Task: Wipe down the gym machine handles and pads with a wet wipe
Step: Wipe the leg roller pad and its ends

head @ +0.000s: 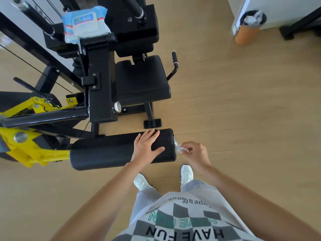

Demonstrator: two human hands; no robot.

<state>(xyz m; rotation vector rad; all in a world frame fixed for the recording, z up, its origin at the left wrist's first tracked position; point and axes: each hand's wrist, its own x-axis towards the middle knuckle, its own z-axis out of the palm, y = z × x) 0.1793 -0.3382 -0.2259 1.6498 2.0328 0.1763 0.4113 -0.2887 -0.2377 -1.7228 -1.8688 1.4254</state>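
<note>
A black roller pad (104, 151) lies across the lower middle of the head view, fixed to a yellow arm of the gym machine. My left hand (146, 145) rests flat on the pad's right part, fingers spread. My right hand (194, 153) pinches a crumpled white wet wipe (180, 149) against the pad's right end cap. The black seat pad (141, 79) sits above, with a black side handle (174, 64) at its right. A blue pack of wet wipes (85, 23) lies on top of the machine frame.
An orange bin (249, 26) with a black liner and used wipes stands on the wooden floor at the upper right, beside a white cabinet (278, 9). The yellow lever arm (29, 148) juts out at the left. My white shoes (186, 173) stand just below the pad.
</note>
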